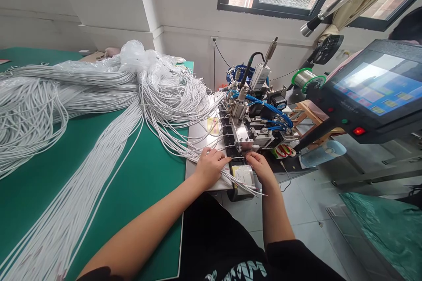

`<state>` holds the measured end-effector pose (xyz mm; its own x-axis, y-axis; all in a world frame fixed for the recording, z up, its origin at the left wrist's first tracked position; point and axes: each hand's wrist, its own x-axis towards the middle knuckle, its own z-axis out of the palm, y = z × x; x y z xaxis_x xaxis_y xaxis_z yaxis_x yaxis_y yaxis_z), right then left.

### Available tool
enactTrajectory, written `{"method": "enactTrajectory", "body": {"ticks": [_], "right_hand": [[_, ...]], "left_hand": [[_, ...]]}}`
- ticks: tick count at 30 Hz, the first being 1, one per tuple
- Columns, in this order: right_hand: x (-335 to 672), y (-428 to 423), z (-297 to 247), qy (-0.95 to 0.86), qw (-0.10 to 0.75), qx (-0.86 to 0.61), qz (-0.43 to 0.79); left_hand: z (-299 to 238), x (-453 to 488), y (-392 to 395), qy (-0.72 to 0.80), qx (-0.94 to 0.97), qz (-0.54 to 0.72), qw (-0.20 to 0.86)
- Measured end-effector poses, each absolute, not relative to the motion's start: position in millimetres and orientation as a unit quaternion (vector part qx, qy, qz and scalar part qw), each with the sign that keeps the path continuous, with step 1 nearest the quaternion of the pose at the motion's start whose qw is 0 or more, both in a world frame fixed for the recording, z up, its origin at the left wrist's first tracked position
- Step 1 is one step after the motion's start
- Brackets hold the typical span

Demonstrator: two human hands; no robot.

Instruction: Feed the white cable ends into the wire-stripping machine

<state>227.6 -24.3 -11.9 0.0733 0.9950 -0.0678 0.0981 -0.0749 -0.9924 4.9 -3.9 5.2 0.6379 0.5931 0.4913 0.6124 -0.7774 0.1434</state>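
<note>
A short stretch of white cable [237, 157] runs between my two hands at the front of a wire-processing machine [242, 134]. My left hand [210, 167] is closed on the cable, its thumb reaching toward the machine's black track. At the cable's end, my right hand [260, 166] pinches with thumb and fingertips; the tip itself is hidden. Several more loose white cable ends [244, 184] pass below my left hand and stick out over a roller-like end piece with a paper label [243, 175].
Large bundles of white cables [112, 92] lie across the green table [148, 193] at left, with clear plastic [133, 55] over them. A touchscreen panel [379, 88] juts in at right, near a solder spool [308, 80]. A blue plastic container [325, 154] stands beyond the machine.
</note>
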Motion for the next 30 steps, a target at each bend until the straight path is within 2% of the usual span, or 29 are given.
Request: {"method": "enactTrajectory", "body": {"ticks": [5,10,17,30], "right_hand": [[222,-24,-15,-0.402,0.516,-0.550,0.520],[220,-30,-17,-0.383,0.522,-0.557,0.520],[217,-38,-20,-0.399,0.545,-0.583,0.452],[219,-43,-14,-0.456,0.534,-0.614,0.359]], "left_hand": [[8,4,-5,-0.341,-0.907,-0.246,0.001],[10,4,-6,-0.344,-0.908,-0.238,-0.008],[10,4,-6,-0.359,-0.904,-0.232,-0.019],[8,5,-8,-0.420,-0.873,-0.249,-0.006]]}}
